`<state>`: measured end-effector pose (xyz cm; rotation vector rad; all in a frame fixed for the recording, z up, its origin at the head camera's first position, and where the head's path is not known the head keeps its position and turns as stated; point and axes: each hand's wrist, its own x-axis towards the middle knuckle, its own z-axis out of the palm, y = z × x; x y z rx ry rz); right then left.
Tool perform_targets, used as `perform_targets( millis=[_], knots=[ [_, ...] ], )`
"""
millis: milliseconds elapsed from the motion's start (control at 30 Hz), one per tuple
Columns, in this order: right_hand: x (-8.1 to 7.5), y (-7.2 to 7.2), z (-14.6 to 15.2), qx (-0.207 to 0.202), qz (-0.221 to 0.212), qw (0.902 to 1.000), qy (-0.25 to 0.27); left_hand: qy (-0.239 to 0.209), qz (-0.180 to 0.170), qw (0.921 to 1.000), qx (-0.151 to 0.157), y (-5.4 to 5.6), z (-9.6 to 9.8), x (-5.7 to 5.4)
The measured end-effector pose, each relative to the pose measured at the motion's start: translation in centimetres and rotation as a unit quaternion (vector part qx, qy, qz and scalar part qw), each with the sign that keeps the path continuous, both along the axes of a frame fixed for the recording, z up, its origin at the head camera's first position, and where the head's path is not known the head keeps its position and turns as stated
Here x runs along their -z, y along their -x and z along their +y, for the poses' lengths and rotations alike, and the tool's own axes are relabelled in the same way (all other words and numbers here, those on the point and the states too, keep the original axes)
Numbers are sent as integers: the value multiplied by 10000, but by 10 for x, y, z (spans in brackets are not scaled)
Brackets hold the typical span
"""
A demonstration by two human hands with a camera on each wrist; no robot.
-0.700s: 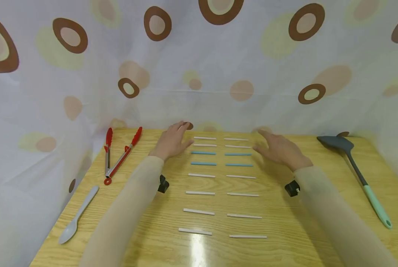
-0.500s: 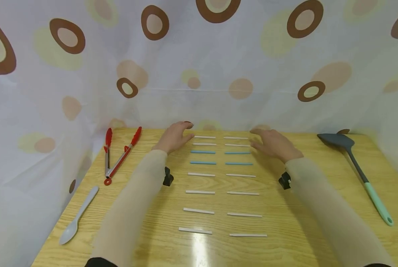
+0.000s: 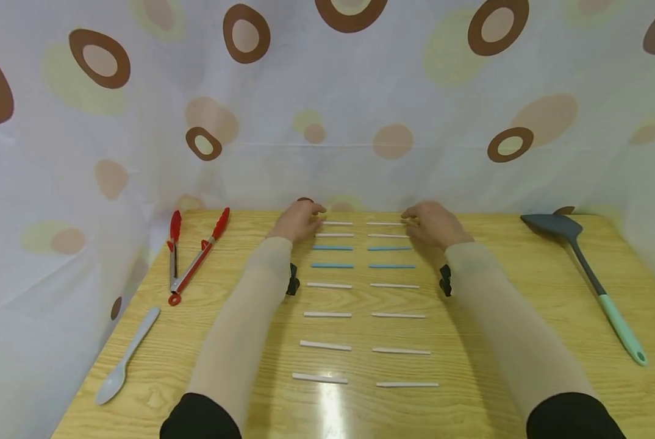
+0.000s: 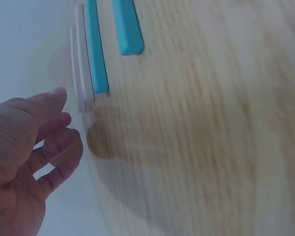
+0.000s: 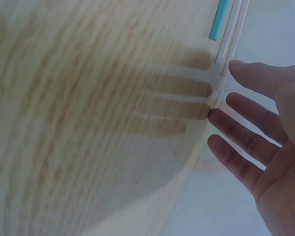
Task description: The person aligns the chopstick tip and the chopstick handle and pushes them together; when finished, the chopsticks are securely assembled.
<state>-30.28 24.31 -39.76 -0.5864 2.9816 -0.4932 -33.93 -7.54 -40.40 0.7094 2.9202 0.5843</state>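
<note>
Two columns of thin sticks lie on the wooden table (image 3: 327, 424), white ones at the far and near ends and blue ones between. My left hand (image 3: 297, 221) hovers by the left end of the farthest white stick (image 3: 337, 223) in the left column. In the left wrist view its fingers (image 4: 53, 147) are loosely bent and hold nothing. By the outer end of the farthest white stick (image 3: 385, 224) in the right column is my right hand (image 3: 436, 224). Its spread fingers (image 5: 243, 128) are empty in the right wrist view. Blue sticks (image 3: 332, 248) lie just nearer.
Red-tipped tongs (image 3: 198, 265) lie spread at the left, with a grey spoon (image 3: 127, 360) nearer. On the right lies a dark turner (image 3: 585, 268) with a mint handle. A patterned curtain (image 3: 327, 91) rises behind the table's far edge.
Both hands have moved inward over the far part of the table, toward the ends of the farthest sticks. The sticks and utensils keep their places on the table.
</note>
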Motion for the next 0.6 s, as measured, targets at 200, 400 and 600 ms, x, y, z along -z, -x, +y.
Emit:
perform_targets(
  millis=[200,400,600],
  knots=[
    [2,5,-12,-49,322,9989,-341,91,-234,9996,-113,3,8,1],
    [4,9,-24,-46,296,9991,-296,317,-274,9990,-125,3,10,1],
    [5,14,-28,140,178,9993,-284,263,-247,9993,-83,8,14,-2]
  ],
)
